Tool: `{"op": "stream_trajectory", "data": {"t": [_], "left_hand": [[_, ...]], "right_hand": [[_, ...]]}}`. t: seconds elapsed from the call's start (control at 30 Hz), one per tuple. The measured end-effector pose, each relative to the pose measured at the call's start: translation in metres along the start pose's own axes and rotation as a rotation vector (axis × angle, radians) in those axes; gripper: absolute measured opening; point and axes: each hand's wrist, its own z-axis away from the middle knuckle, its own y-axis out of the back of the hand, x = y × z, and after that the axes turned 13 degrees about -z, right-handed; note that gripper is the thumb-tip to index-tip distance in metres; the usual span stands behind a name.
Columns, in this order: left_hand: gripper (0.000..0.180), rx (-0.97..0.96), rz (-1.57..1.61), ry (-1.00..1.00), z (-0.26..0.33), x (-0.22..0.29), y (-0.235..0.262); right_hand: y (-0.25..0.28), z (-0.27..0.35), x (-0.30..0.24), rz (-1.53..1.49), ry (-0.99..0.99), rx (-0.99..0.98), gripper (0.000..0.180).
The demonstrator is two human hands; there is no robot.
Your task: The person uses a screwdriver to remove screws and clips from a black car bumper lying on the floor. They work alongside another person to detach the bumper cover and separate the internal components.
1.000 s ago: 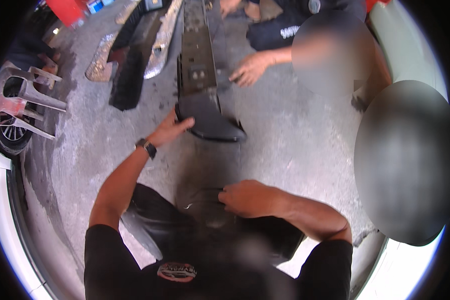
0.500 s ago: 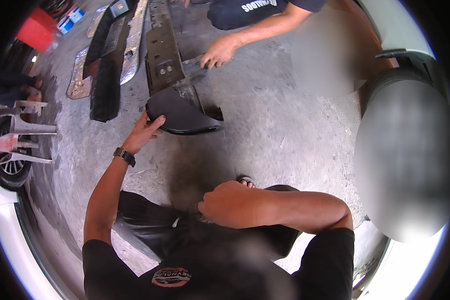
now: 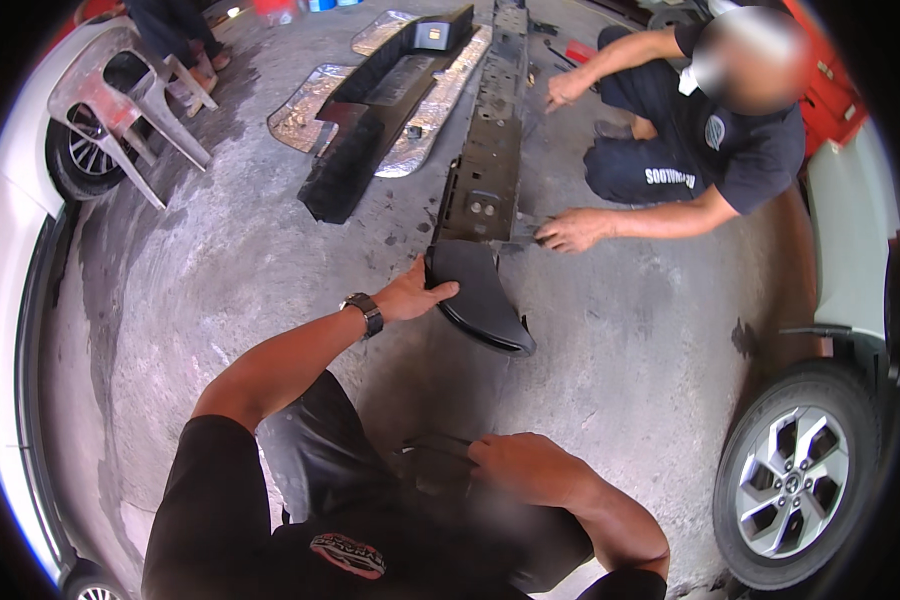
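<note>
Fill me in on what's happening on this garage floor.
A person crouches on the concrete floor. Their left hand grips the curved black plastic end piece of a long black car bumper beam lying flat. Their right hand rests near their lap on something dark that is too blurred to identify. Opposite, a crouching co-worker's hand touches the beam's side. A second black bumper part lies beside it on silver sheets.

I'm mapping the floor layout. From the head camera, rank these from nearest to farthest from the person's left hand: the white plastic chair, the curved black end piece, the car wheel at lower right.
1. Curved black end piece: touching the left hand.
2. White plastic chair: upper left.
3. Car wheel: lower right, slightly farther.
</note>
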Motion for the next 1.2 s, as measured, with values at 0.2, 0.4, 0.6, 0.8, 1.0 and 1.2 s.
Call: {"op": "stream_trajectory", "data": {"t": [0.2,0.4,0.6,0.8,1.0,1.2], "left_hand": [[0.129,0.157,-0.19,-0.156,0.023,0.032,0.001],[0.136,0.235,-0.543,-0.297,0.036,0.048,0.009],[0.138,0.07,-0.355,-0.233,0.037,0.039,0.019],[0.142,-0.017,-0.238,-0.223,0.034,0.045,0.021],[0.14,0.009,-0.2,-0.275,0.033,0.044,0.02],[0.14,0.002,-0.206,-0.298,0.029,0.048,0.018]], "right_hand": [[-0.002,-0.012,0.023,-0.025,-0.08,-0.043,0.02],[0.001,-0.031,0.041,-0.136,-0.199,-0.178,0.02],[-0.005,-0.038,0.04,-0.267,-0.203,-0.187,0.024],[-0.013,-0.033,0.048,-0.239,-0.183,-0.112,0.026],[0.004,-0.032,0.022,0.005,-0.174,-0.136,0.026],[0.005,-0.02,0.02,0.002,-0.071,-0.036,0.023]]}}
